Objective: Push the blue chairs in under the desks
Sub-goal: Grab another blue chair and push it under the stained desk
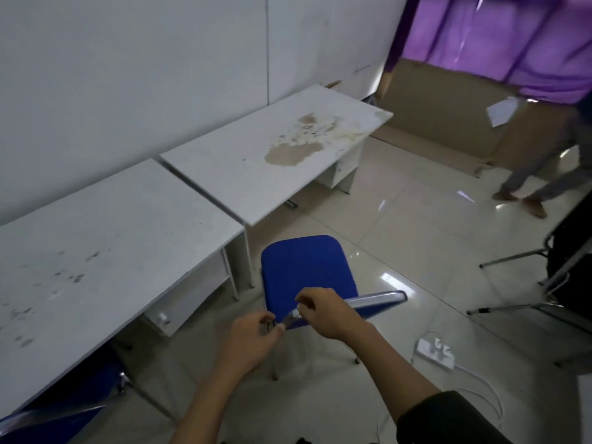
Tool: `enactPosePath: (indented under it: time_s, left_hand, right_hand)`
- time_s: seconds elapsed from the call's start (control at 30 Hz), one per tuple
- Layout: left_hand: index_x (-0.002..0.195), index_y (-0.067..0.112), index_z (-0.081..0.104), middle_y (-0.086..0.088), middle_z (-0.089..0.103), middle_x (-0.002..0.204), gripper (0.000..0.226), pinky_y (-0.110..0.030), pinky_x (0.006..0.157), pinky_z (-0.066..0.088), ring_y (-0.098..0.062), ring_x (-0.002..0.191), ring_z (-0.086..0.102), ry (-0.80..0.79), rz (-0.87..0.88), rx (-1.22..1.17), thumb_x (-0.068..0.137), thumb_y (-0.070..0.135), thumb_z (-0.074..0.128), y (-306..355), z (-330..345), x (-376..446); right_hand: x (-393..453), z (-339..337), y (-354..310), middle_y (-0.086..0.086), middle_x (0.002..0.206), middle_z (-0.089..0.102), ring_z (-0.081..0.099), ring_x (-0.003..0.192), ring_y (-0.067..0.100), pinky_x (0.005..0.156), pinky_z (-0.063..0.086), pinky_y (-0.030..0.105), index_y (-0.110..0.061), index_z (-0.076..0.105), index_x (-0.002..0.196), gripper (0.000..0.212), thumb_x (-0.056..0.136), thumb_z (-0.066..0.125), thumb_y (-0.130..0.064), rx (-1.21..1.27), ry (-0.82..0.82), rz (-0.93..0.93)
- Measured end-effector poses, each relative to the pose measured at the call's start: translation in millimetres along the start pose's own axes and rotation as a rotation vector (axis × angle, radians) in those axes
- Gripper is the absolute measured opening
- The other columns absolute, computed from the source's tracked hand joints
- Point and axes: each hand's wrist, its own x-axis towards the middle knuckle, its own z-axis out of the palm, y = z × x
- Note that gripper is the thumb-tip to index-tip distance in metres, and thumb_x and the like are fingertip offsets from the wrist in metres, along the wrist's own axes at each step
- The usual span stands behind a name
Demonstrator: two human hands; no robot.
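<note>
Two blue chairs [307, 270] [61, 408], two white desks [105, 238] [266, 149], two hands [250, 344] [326, 312].

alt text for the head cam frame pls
Both hands, left hand and right hand, grip the backrest top of a blue chair standing on the tile floor, not yet under the stained white desk. Another blue chair sits under the nearer desk.
</note>
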Motion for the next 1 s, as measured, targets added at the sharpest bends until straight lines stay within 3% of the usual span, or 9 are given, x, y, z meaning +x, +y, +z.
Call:
enactPosePath:
  time_s: [0.1,0.17,0.23,0.33,0.43,0.57,0.67,0.77,1.0]
  left_hand:
    - [0.103,0.034,0.069,0.012,0.069,0.103,0.019,-0.029,0.079,0.055,-0.004,0.091,0.063,-0.044,0.084,0.057,0.090,0.047,0.068,43,35,21]
    - [0.108,0.033,0.068,0.013,0.067,0.104,0.021,-0.022,0.072,0.049,-0.004,0.088,0.062,-0.079,0.140,0.089,0.091,0.047,0.067,59,52,33]
    - [0.120,0.033,0.064,0.012,0.064,0.113,0.033,-0.019,0.075,0.046,-0.005,0.095,0.060,-0.102,0.182,0.131,0.094,0.053,0.061,68,74,47]
    - [0.138,0.030,0.057,0.004,0.059,0.132,0.056,-0.035,0.097,0.050,-0.017,0.118,0.054,-0.126,0.104,0.128,0.097,0.067,0.045,66,105,65]
    - [0.132,0.026,0.062,0.004,0.060,0.130,0.073,-0.034,0.095,0.049,-0.017,0.118,0.052,-0.065,0.062,0.115,0.087,0.079,0.041,61,120,75]
    - [0.128,0.029,0.064,0.009,0.061,0.126,0.097,-0.031,0.094,0.051,-0.014,0.116,0.053,-0.044,0.086,0.151,0.070,0.095,0.024,68,129,98]
    - [0.129,0.029,0.063,0.011,0.062,0.126,0.109,-0.029,0.095,0.050,-0.013,0.116,0.053,-0.025,0.103,0.136,0.065,0.100,0.012,85,140,115]
    - [0.128,0.028,0.065,0.011,0.063,0.124,0.116,-0.026,0.092,0.049,-0.011,0.115,0.054,-0.003,0.099,0.093,0.061,0.105,0.009,107,150,138]
    - [0.129,0.030,0.064,0.014,0.062,0.118,0.093,-0.027,0.091,0.051,-0.008,0.108,0.057,-0.043,0.015,0.028,0.069,0.093,0.032,161,168,199]
  right_hand:
    - [-8,-30,46,-0.005,0.121,0.069,0.063,0.108,0.015,0.100,0.051,0.039,-0.023,0.068,0.125,0.025,0.103,0.061,-0.033,-0.064,0.122,0.060]
    - [-12,-40,76,-0.003,0.118,0.070,0.064,0.105,0.017,0.099,0.051,0.040,-0.022,0.070,0.120,0.025,0.101,0.061,-0.037,-0.117,0.187,0.120]
    - [-18,-43,109,-0.002,0.118,0.069,0.061,0.109,0.018,0.102,0.048,0.039,-0.025,0.071,0.113,0.031,0.100,0.058,-0.050,-0.167,0.217,0.183]
    - [-22,-37,139,-0.004,0.151,0.047,0.031,0.147,0.021,0.121,0.013,0.055,-0.037,0.059,0.131,0.053,0.098,0.036,-0.072,-0.209,0.144,0.214]
    - [-18,-40,149,-0.004,0.167,0.025,0.008,0.157,0.022,0.121,-0.003,0.062,-0.042,0.050,0.140,0.063,0.095,0.029,-0.080,-0.189,0.109,0.186]
    - [-1,-54,167,-0.006,0.170,0.020,0.001,0.158,0.020,0.120,-0.008,0.063,-0.043,0.056,0.129,0.059,0.093,0.029,-0.082,-0.171,0.096,0.183]
    - [17,-70,187,-0.008,0.169,0.022,0.003,0.158,0.018,0.120,-0.008,0.063,-0.044,0.057,0.119,0.067,0.086,0.021,-0.090,-0.181,0.098,0.171]
    - [45,-95,209,-0.010,0.167,0.025,0.007,0.157,0.015,0.121,-0.005,0.061,-0.045,0.058,0.115,0.060,0.088,0.026,-0.088,-0.209,0.087,0.152]
    - [106,-157,246,-0.011,0.164,0.026,0.013,0.154,0.012,0.122,-0.005,0.056,-0.043,0.062,0.117,0.056,0.087,0.035,-0.083,-0.192,0.047,0.108]
